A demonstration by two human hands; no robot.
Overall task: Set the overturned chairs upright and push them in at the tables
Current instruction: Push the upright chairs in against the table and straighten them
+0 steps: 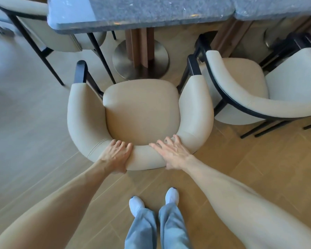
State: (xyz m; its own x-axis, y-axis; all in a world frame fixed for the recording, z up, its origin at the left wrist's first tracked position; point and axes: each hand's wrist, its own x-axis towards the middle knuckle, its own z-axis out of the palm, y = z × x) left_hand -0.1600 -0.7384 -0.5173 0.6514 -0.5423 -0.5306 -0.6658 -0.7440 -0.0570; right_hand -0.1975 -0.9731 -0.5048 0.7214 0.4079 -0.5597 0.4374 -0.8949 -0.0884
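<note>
- Chairs: three. One centre (pixel 142 112), one far left (pixel 48 35), one right (pixel 258 94).
- Tables: two grey-topped, one far centre (pixel 133 13), one far right (pixel 276 6).
- Round pedestal bases: one fully visible (pixel 140 59).
- Hands: two, left (pixel 116 155) and right (pixel 172 154).
- Feet: two (pixel 154 200).

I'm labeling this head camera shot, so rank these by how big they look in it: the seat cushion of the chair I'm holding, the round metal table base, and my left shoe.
1. seat cushion, largest.
2. table base, smaller, though farther away and partly hidden.
3. left shoe, smallest.
</note>
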